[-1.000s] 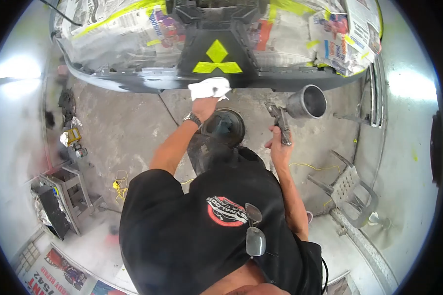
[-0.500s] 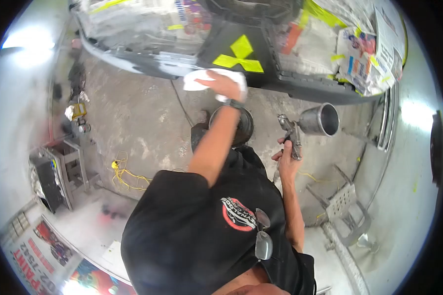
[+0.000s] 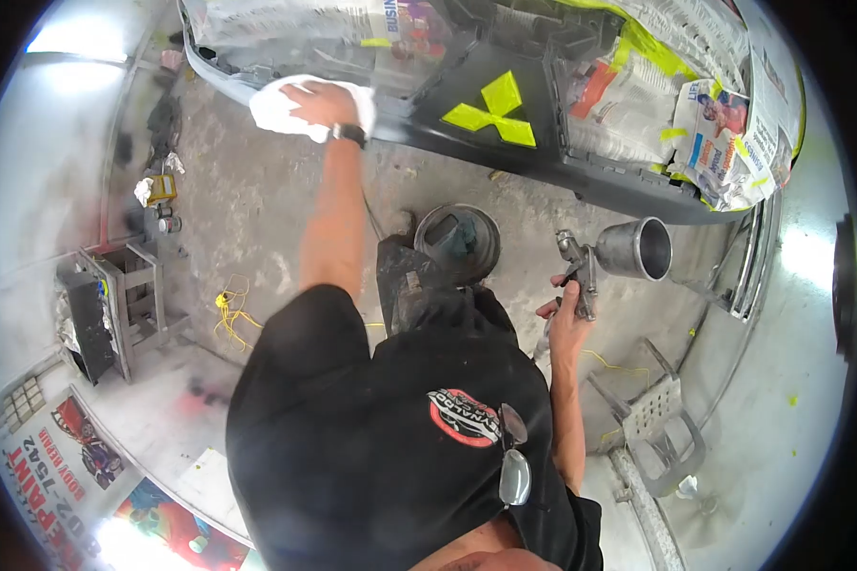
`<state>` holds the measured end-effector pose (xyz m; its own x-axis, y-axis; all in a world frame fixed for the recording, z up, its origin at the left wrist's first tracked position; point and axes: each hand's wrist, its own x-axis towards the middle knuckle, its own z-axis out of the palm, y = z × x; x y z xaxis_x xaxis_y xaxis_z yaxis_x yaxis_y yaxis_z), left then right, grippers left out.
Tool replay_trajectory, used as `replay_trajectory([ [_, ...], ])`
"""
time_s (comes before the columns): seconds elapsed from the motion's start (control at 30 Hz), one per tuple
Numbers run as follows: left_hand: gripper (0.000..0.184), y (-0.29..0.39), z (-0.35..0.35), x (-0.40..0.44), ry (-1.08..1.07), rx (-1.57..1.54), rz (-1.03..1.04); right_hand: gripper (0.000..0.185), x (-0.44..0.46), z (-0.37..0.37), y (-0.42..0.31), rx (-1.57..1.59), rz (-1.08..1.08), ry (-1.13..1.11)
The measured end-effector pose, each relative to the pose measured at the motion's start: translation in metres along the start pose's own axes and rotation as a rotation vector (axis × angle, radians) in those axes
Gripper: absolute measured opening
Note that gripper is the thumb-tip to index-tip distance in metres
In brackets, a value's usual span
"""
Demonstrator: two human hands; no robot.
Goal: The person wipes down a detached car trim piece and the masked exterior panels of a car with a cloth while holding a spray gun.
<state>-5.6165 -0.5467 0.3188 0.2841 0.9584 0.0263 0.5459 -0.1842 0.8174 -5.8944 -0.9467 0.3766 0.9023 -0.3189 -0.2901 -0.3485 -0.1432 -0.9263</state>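
Observation:
A white cloth (image 3: 274, 108) lies under my left hand (image 3: 322, 103), which presses it on the lower edge of a car bumper (image 3: 552, 171) at the left. The bumper is dark, masked with newspaper (image 3: 619, 109) and yellow-green tape; a three-diamond emblem (image 3: 497, 107) at its middle is covered in the same tape. My right hand (image 3: 568, 322) grips a metal spray gun (image 3: 587, 276) by the handle, below and apart from the bumper. The gun's silver cup (image 3: 628, 249) points to the right, its open mouth showing; what is inside cannot be made out.
A round bucket (image 3: 490, 249) with something dark in it stands on the concrete floor by my legs. A worn stool (image 3: 143, 295) is at the left, a broken-looking chair (image 3: 652, 419) at the right. Yellow cord (image 3: 227, 309) lies on the floor. Metal rails (image 3: 752, 266) lean right.
My left hand and the cloth have slid left along the bumper's lower edge, away from the emblem. My right hand still holds the spray gun. The view has shifted slightly.

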Motion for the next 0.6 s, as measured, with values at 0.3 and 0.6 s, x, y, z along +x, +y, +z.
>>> replay_trajectory([
  [0.3,0.064,-0.023,0.027,-0.164,0.084,-0.339,0.089,0.035,0.008,0.028,-0.023,0.051,-0.019,-0.065],
  [0.6,0.064,-0.035,0.030,-0.026,0.161,-0.093,0.027,0.036,0.008,0.086,-0.043,0.021,-0.036,-0.186],
])
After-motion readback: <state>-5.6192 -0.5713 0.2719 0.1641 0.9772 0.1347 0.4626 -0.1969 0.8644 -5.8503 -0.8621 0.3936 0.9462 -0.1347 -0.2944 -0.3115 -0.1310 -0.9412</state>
